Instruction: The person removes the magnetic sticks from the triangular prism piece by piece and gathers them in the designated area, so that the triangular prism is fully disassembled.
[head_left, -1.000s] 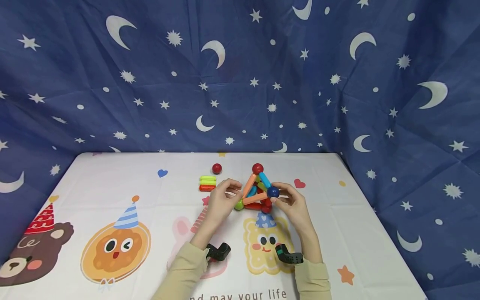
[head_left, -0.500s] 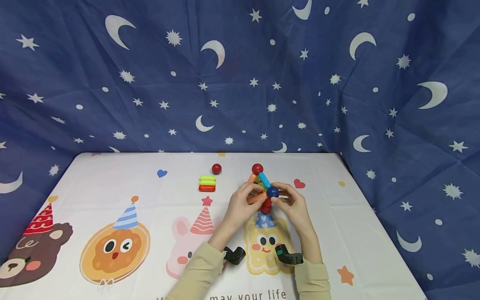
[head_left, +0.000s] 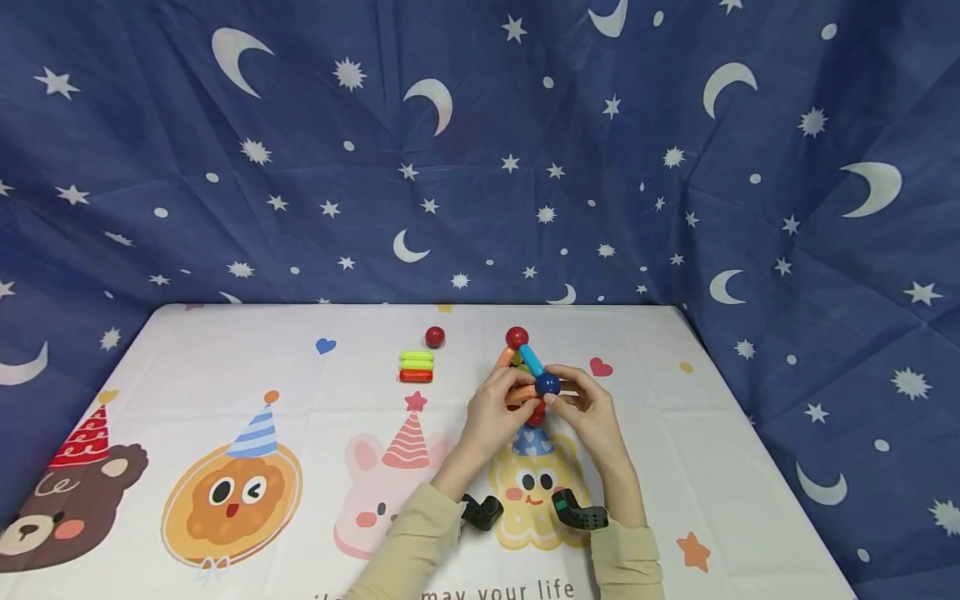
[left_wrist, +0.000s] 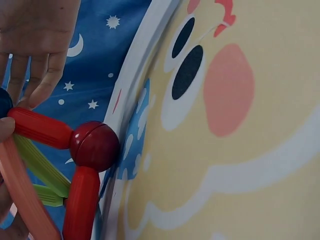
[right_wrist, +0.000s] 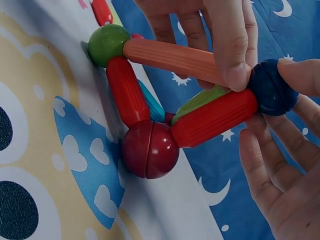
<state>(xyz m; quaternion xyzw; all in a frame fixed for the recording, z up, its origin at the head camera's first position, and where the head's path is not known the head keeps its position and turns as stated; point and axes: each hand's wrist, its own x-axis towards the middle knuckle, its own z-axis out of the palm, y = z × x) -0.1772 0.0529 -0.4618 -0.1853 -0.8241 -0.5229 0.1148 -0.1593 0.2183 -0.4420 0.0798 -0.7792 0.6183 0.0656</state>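
Note:
A frame of colored rods joined by balls stands on the table under both hands. My right hand [head_left: 592, 408] pinches the dark blue ball [head_left: 548, 383] at its right corner. With thumb and fingers, my left hand [head_left: 491, 417] pinches the orange rod [right_wrist: 170, 59] at its end beside that ball. In the right wrist view this rod runs to a green ball [right_wrist: 106, 45]. A red rod [right_wrist: 215, 120] links the blue ball to a lower dark red ball [right_wrist: 150, 150]. Another red ball [head_left: 517, 337] tops the frame, with a blue rod [head_left: 532, 360] below it.
Left of the frame, a loose red ball [head_left: 435, 337] lies on the table. Two yellow-green rods [head_left: 417, 360] and a red rod [head_left: 416, 376] lie side by side near it. The printed tablecloth [head_left: 247, 350] meets a blue star-patterned curtain [head_left: 480, 167] behind.
My left hand has moved right, from near the green ball to the orange rod's end by the blue ball, and now pinches it. The right hand stays on the blue ball.

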